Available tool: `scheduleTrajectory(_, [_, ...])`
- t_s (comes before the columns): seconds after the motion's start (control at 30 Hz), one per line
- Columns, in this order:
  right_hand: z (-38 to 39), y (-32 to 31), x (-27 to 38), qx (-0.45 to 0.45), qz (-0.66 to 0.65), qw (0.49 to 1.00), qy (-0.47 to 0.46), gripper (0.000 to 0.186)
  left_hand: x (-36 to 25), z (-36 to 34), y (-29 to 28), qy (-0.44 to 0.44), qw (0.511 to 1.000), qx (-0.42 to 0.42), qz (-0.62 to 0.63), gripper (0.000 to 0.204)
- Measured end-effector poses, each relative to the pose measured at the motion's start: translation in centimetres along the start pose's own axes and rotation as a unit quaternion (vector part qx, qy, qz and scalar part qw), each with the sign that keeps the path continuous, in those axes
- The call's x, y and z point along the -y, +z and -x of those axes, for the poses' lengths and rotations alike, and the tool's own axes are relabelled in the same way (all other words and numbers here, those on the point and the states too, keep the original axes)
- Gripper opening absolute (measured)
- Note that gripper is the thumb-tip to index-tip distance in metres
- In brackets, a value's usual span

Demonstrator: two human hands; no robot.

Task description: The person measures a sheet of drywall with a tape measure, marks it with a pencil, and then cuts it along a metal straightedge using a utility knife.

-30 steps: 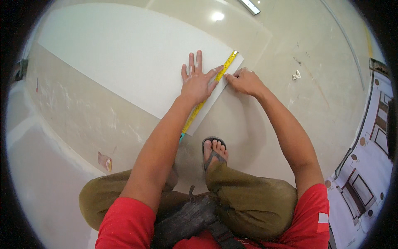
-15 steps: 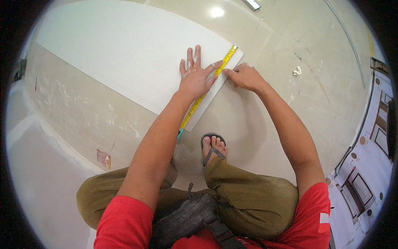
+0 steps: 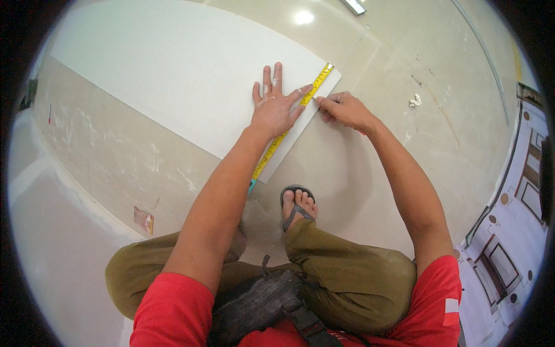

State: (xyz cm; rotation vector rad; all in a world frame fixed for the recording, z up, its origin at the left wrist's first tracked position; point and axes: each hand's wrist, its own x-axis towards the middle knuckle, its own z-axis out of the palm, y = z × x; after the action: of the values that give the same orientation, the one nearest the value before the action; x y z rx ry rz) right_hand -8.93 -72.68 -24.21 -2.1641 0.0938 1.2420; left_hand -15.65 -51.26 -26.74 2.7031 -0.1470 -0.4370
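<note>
A large white board (image 3: 173, 69) lies flat on the floor. Across its near right end stretches a yellow tape measure (image 3: 268, 157), its metal hook by the board's far corner and a teal part at the near edge. My left hand (image 3: 273, 110) rests spread on the board, thumb and forefinger pressing the tape down. Just off the board's right edge, my right hand (image 3: 346, 111) is closed in a pinch around a thin pencil-like stick, mostly hidden. A red bit (image 3: 362, 133) shows below that wrist, and the fingertips are beside the tape.
My sandalled foot (image 3: 298, 205) is close to the board's near corner. White crumbs (image 3: 414, 100) lie on the floor to the right. A long thin rod (image 3: 485, 55) and printed sheets (image 3: 497, 272) are at the far right. A metal piece (image 3: 354, 6) shows at the top.
My right hand has shifted slightly right and turned, so a red bit now shows below the wrist. The left hand keeps its place on the tape.
</note>
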Motion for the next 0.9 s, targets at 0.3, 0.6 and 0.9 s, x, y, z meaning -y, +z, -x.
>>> scheduleTrajectory(0.3, [-0.6,-0.1,-0.5,0.007,0.01,1.0,0.003,0.058,0.1,-0.1,0.3,0.007,1.0,-0.001,-0.001,0.05])
scheduleTrajectory(0.6, [0.0,-0.2,-0.7,0.001,-0.007,1.0,0.011,0.056,-0.5,0.0,0.2,0.003,1.0,0.007,-0.006,0.05])
scheduleTrajectory(0.9, [0.4,0.0,-0.4,-0.016,-0.007,1.0,-0.009,0.062,-0.7,0.0,0.0,-0.004,1.0,0.012,-0.007,0.05])
